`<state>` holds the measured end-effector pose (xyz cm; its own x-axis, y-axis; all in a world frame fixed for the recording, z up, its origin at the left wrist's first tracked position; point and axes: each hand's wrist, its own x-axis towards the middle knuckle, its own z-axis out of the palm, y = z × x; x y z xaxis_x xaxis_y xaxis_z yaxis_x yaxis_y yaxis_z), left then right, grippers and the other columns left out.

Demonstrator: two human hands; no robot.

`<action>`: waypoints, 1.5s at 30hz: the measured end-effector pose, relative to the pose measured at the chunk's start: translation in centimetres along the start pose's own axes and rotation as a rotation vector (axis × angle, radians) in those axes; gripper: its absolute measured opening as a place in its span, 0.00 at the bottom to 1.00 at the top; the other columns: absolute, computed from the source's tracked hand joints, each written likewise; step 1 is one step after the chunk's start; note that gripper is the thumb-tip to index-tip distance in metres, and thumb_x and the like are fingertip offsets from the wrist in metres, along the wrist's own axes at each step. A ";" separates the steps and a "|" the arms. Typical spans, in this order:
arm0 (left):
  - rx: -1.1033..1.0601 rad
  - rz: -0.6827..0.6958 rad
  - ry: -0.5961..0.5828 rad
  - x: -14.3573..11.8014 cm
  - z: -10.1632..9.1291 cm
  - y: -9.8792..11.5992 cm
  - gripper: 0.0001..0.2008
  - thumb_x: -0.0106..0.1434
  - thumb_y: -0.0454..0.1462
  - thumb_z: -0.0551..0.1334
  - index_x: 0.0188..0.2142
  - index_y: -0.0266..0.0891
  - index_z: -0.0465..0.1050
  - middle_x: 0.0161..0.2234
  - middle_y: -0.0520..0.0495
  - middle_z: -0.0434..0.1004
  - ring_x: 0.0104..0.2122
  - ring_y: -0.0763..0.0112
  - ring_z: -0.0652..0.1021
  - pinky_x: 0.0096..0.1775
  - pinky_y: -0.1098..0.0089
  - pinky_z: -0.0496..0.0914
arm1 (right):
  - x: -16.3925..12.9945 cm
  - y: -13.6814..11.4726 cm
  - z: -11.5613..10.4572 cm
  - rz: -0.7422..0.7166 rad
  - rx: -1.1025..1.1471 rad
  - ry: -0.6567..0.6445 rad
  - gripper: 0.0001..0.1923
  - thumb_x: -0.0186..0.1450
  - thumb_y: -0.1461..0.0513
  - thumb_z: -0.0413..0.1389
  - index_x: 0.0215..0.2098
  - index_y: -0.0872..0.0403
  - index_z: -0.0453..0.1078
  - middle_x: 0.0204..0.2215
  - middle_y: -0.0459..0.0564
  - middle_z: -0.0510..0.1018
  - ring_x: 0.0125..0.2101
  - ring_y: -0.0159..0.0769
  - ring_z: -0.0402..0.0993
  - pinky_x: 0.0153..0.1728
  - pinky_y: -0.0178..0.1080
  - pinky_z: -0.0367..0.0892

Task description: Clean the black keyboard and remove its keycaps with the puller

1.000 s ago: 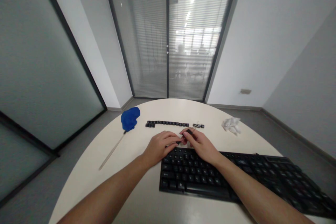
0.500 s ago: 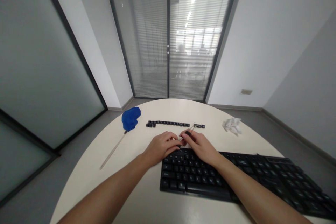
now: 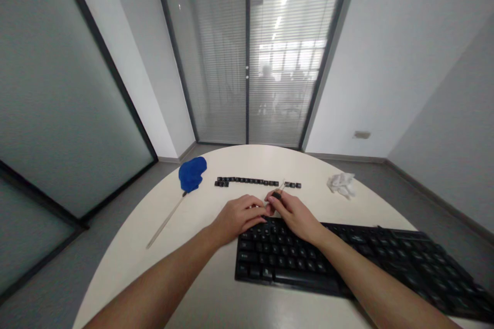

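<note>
My right hand (image 3: pixel 291 211) is closed around a thin wire tool that looks like a keycap puller (image 3: pixel 283 185); its wire ends stick out past the fingers. A small black piece (image 3: pixel 277 195) shows by the thumb and forefinger. Against those fingertips, my left hand (image 3: pixel 241 216) is closed in a pinch, and what it grips is hidden. Both hands are over the top left edge of a black keyboard (image 3: pixel 293 257). Beyond them on the table, a row of loose black keycaps (image 3: pixel 247 180) runs sideways, with several more keycaps (image 3: pixel 293 185) at its right.
The round cream table (image 3: pixel 185 277) carries a blue cloth or glove-like piece (image 3: pixel 192 174) at the left, next to a long thin stick-handled brush (image 3: pixel 165 221). Crumpled white tissue (image 3: pixel 341 185) lies at the right. Glass partitions with blinds stand behind the table.
The wire ends have shifted slightly left and stand a little more upright. My left fingers have moved very slightly; the keyboard and loose keycaps look the same.
</note>
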<state>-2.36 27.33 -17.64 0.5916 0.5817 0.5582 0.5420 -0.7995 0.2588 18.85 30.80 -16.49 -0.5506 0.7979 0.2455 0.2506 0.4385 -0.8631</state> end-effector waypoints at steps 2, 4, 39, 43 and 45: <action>0.006 0.003 0.035 0.0 0.1 0.0 0.10 0.71 0.40 0.56 0.47 0.43 0.74 0.43 0.46 0.75 0.43 0.68 0.75 0.46 0.69 0.70 | 0.0 0.1 0.0 0.007 -0.010 0.014 0.17 0.71 0.50 0.47 0.37 0.52 0.68 0.30 0.48 0.77 0.33 0.37 0.75 0.41 0.39 0.68; 0.039 -0.033 0.097 -0.1 0.2 -0.3 0.10 0.71 0.39 0.57 0.46 0.43 0.75 0.42 0.46 0.75 0.42 0.68 0.75 0.45 0.68 0.70 | 0.0 0.2 0.1 0.029 0.001 0.029 0.17 0.71 0.50 0.48 0.38 0.53 0.68 0.30 0.48 0.78 0.34 0.37 0.75 0.42 0.39 0.69; 0.369 -0.500 0.127 -1.4 -1.7 -7.6 0.05 0.62 0.34 0.64 0.39 0.43 0.78 0.41 0.47 0.80 0.46 0.56 0.72 0.45 0.56 0.66 | 0.0 0.0 0.2 0.081 0.032 -0.032 0.19 0.71 0.47 0.47 0.38 0.52 0.69 0.32 0.49 0.81 0.33 0.37 0.76 0.38 0.39 0.70; 0.352 -0.505 0.123 -1.5 -1.6 -7.9 0.06 0.62 0.34 0.65 0.39 0.43 0.78 0.41 0.48 0.80 0.46 0.57 0.72 0.45 0.58 0.66 | 0.0 0.1 0.2 0.078 0.024 -0.033 0.18 0.71 0.48 0.47 0.38 0.52 0.69 0.32 0.49 0.81 0.33 0.37 0.76 0.38 0.39 0.70; 0.354 -0.513 0.124 -1.6 -1.6 -7.9 0.06 0.62 0.34 0.65 0.39 0.43 0.78 0.41 0.47 0.80 0.46 0.57 0.72 0.45 0.58 0.66 | 0.0 0.1 0.2 0.075 0.023 -0.030 0.18 0.71 0.48 0.47 0.39 0.53 0.69 0.32 0.49 0.81 0.33 0.37 0.76 0.38 0.39 0.69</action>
<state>-8.53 32.54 -19.31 0.1420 0.8394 0.5246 0.9152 -0.3133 0.2535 18.69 30.77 -16.67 -0.5550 0.8149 0.1668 0.2739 0.3684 -0.8884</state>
